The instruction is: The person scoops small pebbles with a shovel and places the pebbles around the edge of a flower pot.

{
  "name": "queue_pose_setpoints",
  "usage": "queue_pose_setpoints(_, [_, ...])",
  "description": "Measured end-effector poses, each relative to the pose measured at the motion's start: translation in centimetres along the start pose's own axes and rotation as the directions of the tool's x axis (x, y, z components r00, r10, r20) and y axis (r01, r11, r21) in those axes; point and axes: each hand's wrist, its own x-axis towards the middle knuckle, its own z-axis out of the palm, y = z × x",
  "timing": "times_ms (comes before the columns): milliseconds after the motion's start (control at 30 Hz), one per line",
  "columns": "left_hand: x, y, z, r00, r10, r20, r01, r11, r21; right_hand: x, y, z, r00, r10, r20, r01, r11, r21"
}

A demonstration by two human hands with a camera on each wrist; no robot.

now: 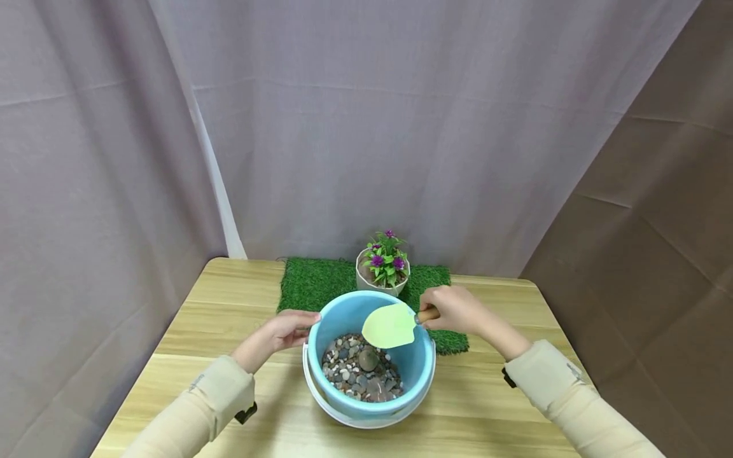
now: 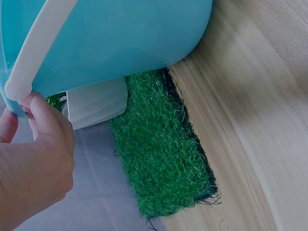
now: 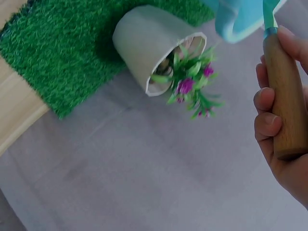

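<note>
A light blue bucket (image 1: 346, 313) with a white carrying handle (image 1: 312, 385) stands on the table and holds pebbles (image 1: 345, 375) at its bottom. My left hand (image 1: 288, 329) pinches the bucket's rim on the left, thumb and fingers on either side of it beside the handle's pivot (image 2: 19, 89). In my right hand (image 1: 456, 310) is a small garden trowel (image 1: 389, 326), gripped by its wooden handle (image 3: 286, 96). Its pale green blade hangs over the bucket's opening, above the pebbles, and hides part of the inner wall.
Behind the bucket, a white flower pot (image 1: 366, 280) with purple flowers (image 1: 389, 262) stands on a green turf mat (image 1: 317, 280). The wooden table (image 1: 229, 312) meets grey curtains (image 1: 366, 146) at the back, with brown cloth (image 1: 658, 254) on the right.
</note>
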Motion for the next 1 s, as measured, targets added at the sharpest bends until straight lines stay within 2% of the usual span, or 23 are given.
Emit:
queue_pose_setpoints(233, [0.0,-0.2,0.0,1.0,0.01,0.003,-0.01,1.0,-0.011,0.5,-1.3,1.5,0.993,-0.115,0.014,0.115,0.992,-0.051])
queue_pose_setpoints(400, [0.1,-0.3,-0.1,1.0,0.012,0.01,-0.012,1.0,-0.008,1.3,-2.3,2.3,0.987,-0.16,0.029,0.162,0.984,-0.07])
queue_pose_setpoints(800, [-0.3,-0.1,-0.2,1.0,0.0,0.008,0.0,1.0,-0.022,2.4,-3.4,3.1,0.976,-0.205,0.072,0.213,0.969,-0.126])
queue_pose_setpoints(1000, [-0.2,0.0,-0.1,1.0,0.0,0.011,0.0,1.0,-0.028,2.6,-3.5,3.3,0.977,-0.186,0.101,0.198,0.972,-0.128])
